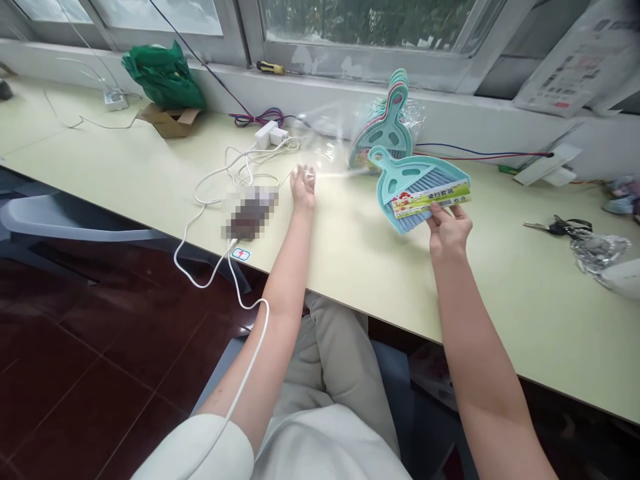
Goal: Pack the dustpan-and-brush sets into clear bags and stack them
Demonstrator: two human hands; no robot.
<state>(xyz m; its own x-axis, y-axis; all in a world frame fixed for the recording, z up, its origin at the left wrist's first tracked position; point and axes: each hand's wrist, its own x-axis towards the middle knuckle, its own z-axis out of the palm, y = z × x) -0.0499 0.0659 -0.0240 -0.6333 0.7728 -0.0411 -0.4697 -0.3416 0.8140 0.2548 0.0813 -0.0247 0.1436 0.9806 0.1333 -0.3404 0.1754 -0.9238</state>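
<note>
My right hand [450, 230] grips a mint-green dustpan and brush set [423, 183] by its lower edge, with the small handle pointing up and left. A printed card with fruit-coloured pictures wraps the set, and blue-grey bristles show around it. My left hand [303, 187] is closed, fingers curled, on a clear plastic bag [327, 143] that is blurred and hard to outline. Behind the held set, a stack of similar dustpan sets [387, 127], mint with some pink edges, leans near the window wall, with clear wrapping at its side.
White cables and a charger [267, 135] lie left of my hands, near a blurred-out object [250, 212]. Farther left are a small cardboard box [170, 121] and a green bag [163, 75]. Keys [560, 227] lie right. A screwdriver [270, 67] rests on the sill.
</note>
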